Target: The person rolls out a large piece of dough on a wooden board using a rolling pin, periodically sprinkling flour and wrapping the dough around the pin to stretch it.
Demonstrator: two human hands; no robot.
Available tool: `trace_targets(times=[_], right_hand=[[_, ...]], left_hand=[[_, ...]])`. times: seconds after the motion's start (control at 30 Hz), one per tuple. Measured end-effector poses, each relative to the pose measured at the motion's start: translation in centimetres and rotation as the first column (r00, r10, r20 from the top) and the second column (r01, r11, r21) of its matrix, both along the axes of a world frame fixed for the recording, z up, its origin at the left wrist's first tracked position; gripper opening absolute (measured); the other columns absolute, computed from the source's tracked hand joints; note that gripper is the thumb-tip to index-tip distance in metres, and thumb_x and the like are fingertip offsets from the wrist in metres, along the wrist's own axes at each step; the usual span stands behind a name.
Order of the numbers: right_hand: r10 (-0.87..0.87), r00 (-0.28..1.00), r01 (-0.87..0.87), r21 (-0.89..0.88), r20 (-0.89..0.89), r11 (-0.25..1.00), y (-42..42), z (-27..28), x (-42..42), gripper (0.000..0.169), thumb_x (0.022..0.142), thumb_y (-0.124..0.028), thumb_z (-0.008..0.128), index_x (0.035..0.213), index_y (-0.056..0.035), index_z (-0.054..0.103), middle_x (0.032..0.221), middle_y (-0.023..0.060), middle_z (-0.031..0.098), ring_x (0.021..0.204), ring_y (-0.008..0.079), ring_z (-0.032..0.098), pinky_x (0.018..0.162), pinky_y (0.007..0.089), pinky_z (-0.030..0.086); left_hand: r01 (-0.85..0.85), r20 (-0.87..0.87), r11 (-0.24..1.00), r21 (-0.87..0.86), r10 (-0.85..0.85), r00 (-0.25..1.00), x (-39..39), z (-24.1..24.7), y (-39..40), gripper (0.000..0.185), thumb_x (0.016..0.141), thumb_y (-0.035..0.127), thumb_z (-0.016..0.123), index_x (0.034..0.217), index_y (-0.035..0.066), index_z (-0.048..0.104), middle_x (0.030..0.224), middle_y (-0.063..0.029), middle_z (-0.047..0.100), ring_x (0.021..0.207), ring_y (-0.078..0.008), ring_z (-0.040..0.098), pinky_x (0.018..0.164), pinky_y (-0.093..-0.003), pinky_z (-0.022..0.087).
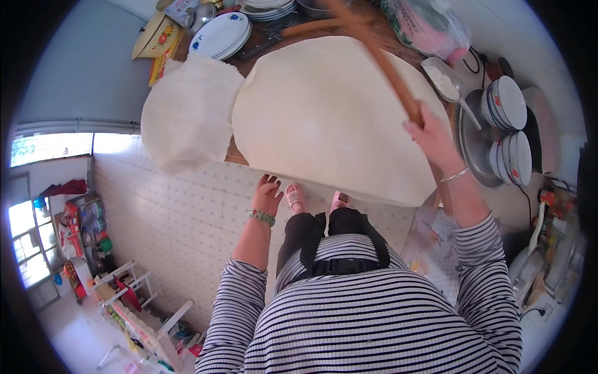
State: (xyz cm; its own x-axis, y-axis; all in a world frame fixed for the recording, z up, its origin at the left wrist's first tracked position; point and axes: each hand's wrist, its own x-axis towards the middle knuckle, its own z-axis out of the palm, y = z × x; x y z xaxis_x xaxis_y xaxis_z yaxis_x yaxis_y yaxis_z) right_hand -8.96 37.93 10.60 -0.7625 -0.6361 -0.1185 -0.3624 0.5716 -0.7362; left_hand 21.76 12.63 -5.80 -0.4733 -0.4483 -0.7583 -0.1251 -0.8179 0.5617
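Note:
My right hand (434, 135) grips a long wooden rolling pin (388, 70), raised at a slant over a broad thin sheet of rolled dough (322, 112). The pin is blurred, and its far end leaves the top of the view. The dough covers most of the wooden board (237, 156), and its near edge hangs over the front. My left hand (267, 194) is just in front of that edge, holding nothing, fingers a little apart. Left of the dough lies a pale cloth with a frayed edge (187, 112); what may be under it is hidden.
Behind the dough are a stack of plates (222, 35), a black-handled knife (261, 48) and a plastic bag (427, 28). A scoop with flour (444, 82) rests at the right, near two stacks of bowls (509, 103) and a metal tray (474, 145). An enamel basin (156, 37) stands back left.

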Motion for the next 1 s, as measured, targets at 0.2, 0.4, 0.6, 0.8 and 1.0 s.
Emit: trace_targets(times=[0.2,0.4,0.6,0.8,1.0], right_hand=[[0.244,0.961,-0.224,0.150,-0.131,0.963,-1.5,-4.7,1.9,0.037,0.083,-0.017,0.059,0.116,-0.0035,0.054,0.107,0.0181,0.062,0.102,0.0360,0.058,0.088,0.0433,0.046],[0.163,0.866,-0.211,-0.050,-0.472,0.976,-1.7,-5.9,-3.4,0.025,0.083,-0.011,0.056,0.106,-0.0056,0.062,0.103,0.0154,0.063,0.103,0.0333,0.057,0.091,0.0427,0.046],[0.101,0.911,0.023,0.295,-0.399,0.955,4.3,-3.1,-16.1,0.033,0.085,-0.010,0.054,0.117,-0.0114,0.061,0.114,0.0134,0.061,0.108,0.0319,0.056,0.093,0.0426,0.045],[0.414,0.801,-0.203,0.456,-0.432,0.867,4.9,-7.0,-19.9,0.045,0.083,-0.014,0.059,0.128,-0.0208,0.054,0.133,0.0112,0.049,0.112,0.0316,0.054,0.092,0.0414,0.047],[0.485,0.802,-0.204,0.603,-0.349,0.771,4.3,-7.6,-21.2,0.025,0.083,-0.019,0.059,0.108,-0.0169,0.065,0.114,0.0110,0.061,0.100,0.0348,0.060,0.085,0.0416,0.049]], left_hand=[[0.015,-0.214,0.983,0.184,0.025,0.977,-0.4,-1.9,1.5,0.048,0.079,0.006,0.058,0.126,0.009,0.049,0.128,-0.0110,0.055,0.120,-0.0302,0.049,0.104,-0.0528,0.033],[0.194,-0.338,0.932,0.308,-0.083,0.937,2.3,-0.6,2.5,0.051,0.082,0.011,0.062,0.131,0.003,0.047,0.134,-0.0159,0.051,0.127,-0.0321,0.046,0.109,-0.0490,0.034],[0.228,-0.383,0.951,0.208,-0.136,0.914,1.4,2.4,4.6,0.055,0.082,0.015,0.066,0.132,0.004,0.046,0.134,-0.0134,0.053,0.127,-0.0310,0.046,0.108,-0.0491,0.036],[0.182,-0.312,0.955,0.234,-0.104,0.944,2.0,2.4,5.1,0.054,0.085,0.013,0.063,0.133,0.003,0.043,0.131,-0.0146,0.053,0.120,-0.0334,0.052,0.097,-0.0499,0.046],[0.190,-0.351,0.965,0.180,-0.118,0.929,1.9,2.6,5.8,0.054,0.083,0.015,0.065,0.132,0.005,0.047,0.131,-0.0114,0.054,0.125,-0.0297,0.048,0.108,-0.0471,0.036]])
